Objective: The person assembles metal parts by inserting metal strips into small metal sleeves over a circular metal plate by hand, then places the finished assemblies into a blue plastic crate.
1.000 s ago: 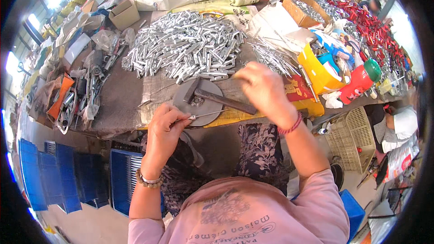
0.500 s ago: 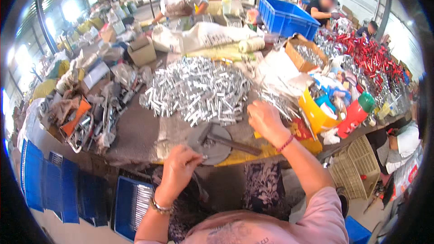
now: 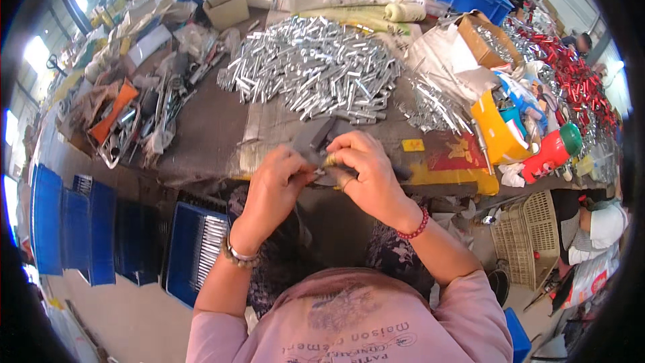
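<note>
My left hand (image 3: 277,178) and my right hand (image 3: 369,173) meet above the table's front edge, fingertips almost touching. The left one pinches a small shiny metal piece (image 3: 319,171), mostly covered by fingers. My right thumb and fingers close at the same spot; what they grip is hidden. Just behind the fingertips lies a hammer (image 3: 314,136) on a dark round plate, its handle running under my right hand. Beyond them a heap of short silver metal tubes (image 3: 316,67) is spread over the table. To its right sits a smaller pile of thin silver parts (image 3: 435,106).
Metal tools (image 3: 158,104) clutter the left of the table. At right stand a yellow container (image 3: 496,128), a red bottle with a green cap (image 3: 551,154) and a cardboard box (image 3: 489,42). A blue crate (image 3: 185,255) holding silver tubes is below left; a beige basket (image 3: 527,238) is below right.
My right hand has come from the thin silver parts down and left to meet my left hand, its fingers now closed. The view has tilted downward.
</note>
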`<act>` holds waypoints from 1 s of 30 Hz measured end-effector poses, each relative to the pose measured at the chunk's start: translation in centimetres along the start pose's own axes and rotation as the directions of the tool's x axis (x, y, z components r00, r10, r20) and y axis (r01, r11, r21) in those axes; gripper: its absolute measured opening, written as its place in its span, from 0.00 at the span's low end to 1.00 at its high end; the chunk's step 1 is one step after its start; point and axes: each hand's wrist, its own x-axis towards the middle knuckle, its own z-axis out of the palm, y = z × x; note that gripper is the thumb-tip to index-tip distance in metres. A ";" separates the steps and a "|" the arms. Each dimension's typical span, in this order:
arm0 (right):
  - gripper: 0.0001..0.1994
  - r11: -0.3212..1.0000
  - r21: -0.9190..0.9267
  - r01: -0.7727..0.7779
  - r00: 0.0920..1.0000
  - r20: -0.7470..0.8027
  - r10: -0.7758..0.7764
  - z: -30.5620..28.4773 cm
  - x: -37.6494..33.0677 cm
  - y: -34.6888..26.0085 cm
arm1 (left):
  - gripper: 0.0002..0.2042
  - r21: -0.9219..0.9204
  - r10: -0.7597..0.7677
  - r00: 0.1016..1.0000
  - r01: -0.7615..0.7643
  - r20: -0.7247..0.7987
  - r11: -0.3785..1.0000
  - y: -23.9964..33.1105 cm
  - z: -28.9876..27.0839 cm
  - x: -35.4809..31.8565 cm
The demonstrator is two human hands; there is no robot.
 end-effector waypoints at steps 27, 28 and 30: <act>0.16 0.870 -0.494 0.004 1.000 -0.006 -0.008 -3.0 0.1 -1.2 | 0.08 -0.124 -0.084 0.996 0.087 0.029 0.988 -0.6 -0.4 -0.8; 0.18 0.855 -0.518 -0.019 0.995 0.077 0.069 -3.5 -0.3 -0.4 | 0.08 -0.135 -0.119 0.992 0.124 0.050 0.983 -0.6 -0.5 -0.7; 0.21 0.863 -0.505 -0.029 0.988 0.119 0.102 -3.5 -0.7 0.6 | 0.08 -0.145 -0.151 0.986 0.160 0.073 0.976 -0.7 -0.4 -0.6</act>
